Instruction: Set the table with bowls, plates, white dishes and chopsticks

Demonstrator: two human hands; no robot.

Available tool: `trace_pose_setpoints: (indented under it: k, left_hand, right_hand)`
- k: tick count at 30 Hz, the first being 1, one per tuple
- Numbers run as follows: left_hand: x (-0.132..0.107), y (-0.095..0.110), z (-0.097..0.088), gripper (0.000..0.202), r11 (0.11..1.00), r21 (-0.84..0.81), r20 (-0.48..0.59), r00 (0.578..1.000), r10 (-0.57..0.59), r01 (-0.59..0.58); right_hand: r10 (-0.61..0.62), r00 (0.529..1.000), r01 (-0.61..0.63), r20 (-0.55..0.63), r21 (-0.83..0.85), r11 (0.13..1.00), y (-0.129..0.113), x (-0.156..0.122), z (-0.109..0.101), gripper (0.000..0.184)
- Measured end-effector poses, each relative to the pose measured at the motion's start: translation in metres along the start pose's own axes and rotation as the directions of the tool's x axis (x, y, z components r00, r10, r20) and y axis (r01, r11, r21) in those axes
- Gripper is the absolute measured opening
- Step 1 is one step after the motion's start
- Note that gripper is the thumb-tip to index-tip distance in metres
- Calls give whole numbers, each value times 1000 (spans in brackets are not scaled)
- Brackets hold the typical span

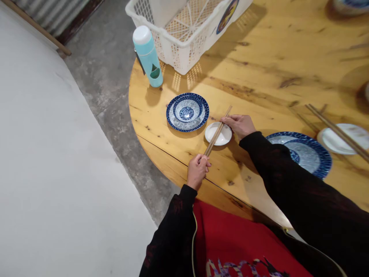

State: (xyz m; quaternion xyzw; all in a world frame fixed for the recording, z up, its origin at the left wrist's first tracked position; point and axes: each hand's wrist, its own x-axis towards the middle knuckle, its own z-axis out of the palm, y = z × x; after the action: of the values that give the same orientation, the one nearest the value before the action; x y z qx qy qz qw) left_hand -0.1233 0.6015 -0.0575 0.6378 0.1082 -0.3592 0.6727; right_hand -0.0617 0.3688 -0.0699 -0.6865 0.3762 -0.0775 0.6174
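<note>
A pair of slim brown wooden chopsticks (214,139) is held slantwise over a small glossy white dish (225,135); whether its rim is touched cannot be told. Their near end is pinched in the grip of the left hand (197,170), their far part in that of the right hand (239,125). The dish is set on a rounded yellow wooden surface (259,69), near a blue-and-white patterned plate (174,121) on which a smaller matching round bowl (187,111) is stacked. Beyond, a light-blue, white-capped bottle (150,63) is placed beside a white perforated plastic basket (188,57).
</note>
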Motion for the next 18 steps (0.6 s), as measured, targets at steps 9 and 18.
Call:
trace_pose_setpoints:
  k: [9,18]
  left_hand:
    - [1,-4,-2,41,999,44,7,1000,19,-19]
    - [-10,2,-11,51,979,198,-19,999,51,-46]
  right_hand:
    - [-35,997,29,-62,-86,996,4,3,3,23]
    - [-12,994,9,-112,-31,999,10,4,6,33]
